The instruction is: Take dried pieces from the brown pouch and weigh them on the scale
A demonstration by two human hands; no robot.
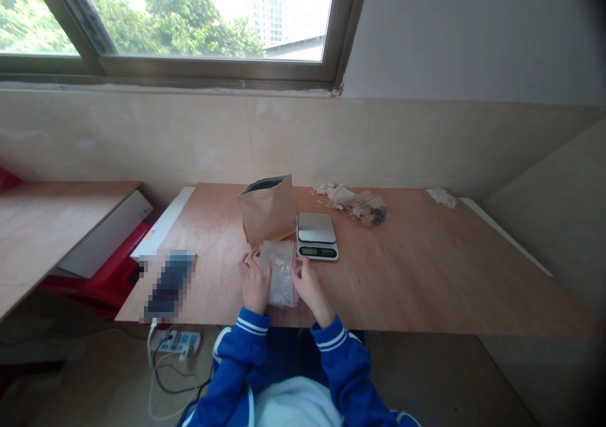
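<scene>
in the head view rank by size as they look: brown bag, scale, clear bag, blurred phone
1. brown bag
2. clear bag, partly hidden by both hands
3. and 4. scale and blurred phone: too alike to rank

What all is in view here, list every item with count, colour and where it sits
clear plastic bag: one, transparent, near table edge between both hands
paper bag: one, brown, open, upright behind the plastic bag
scale: one, silver and white, right of the paper bag
small packets: a heap, clear and pale, far side of table
scrap: one, white, far right
table: one, wooden
power strip: one, white, on floor at left
left hand: on the plastic bag's left edge
right hand: on its right edge
</scene>
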